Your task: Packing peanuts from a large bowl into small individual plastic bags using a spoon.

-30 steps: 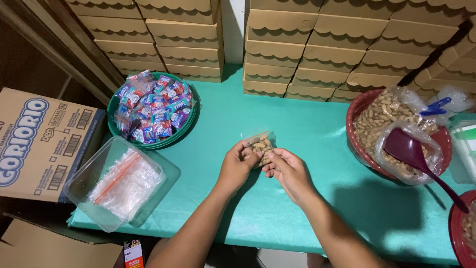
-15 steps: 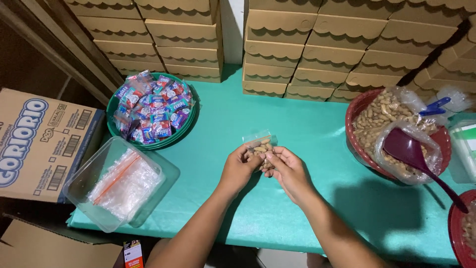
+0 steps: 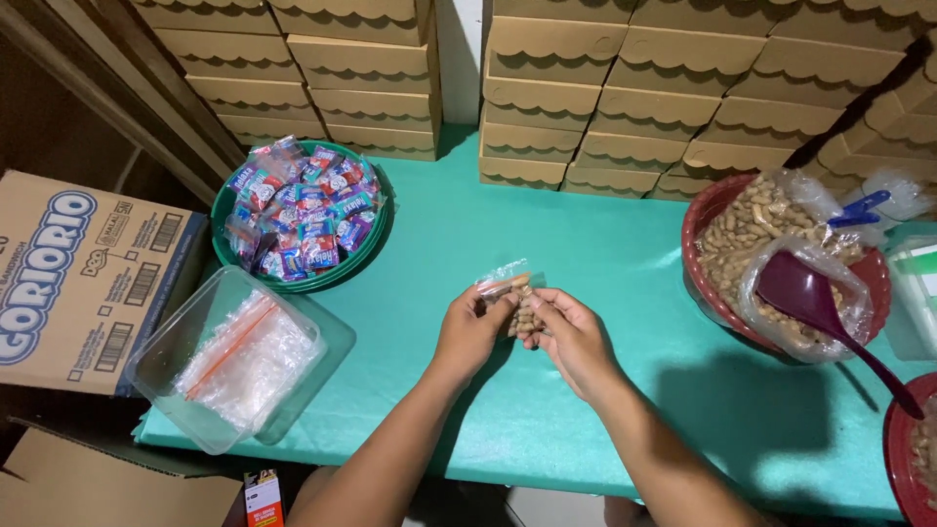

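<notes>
i hold one small clear bag of peanuts (image 3: pixel 515 298) in both my hands, just over the middle of the green table (image 3: pixel 605 254). my left hand (image 3: pixel 470 332) pinches the left side of the bag with the thumb and fingers pressed together on it. my right hand (image 3: pixel 569 337) pinches the right side the same way, fingers curled in close. the top of the bag sticks up above my fingers.

on my left sits one green bowl (image 3: pixel 230 199) full of little wrapped candies (image 3: pixel 303 210), too many to count. near it is one clear plastic tub (image 3: pixel 156 356) with a pile of empty bags (image 3: pixel 244 361) inside. one cardboard box (image 3: pixel 83 278) sits beside the table.

on my right is one red bowl (image 3: pixel 695 220) with a big bag of peanuts (image 3: pixel 756 229) in it, and one dark red spoon (image 3: pixel 800 293) lies on top. two tall groups of tan boxes (image 3: pixel 586 88) stand at the back.
</notes>
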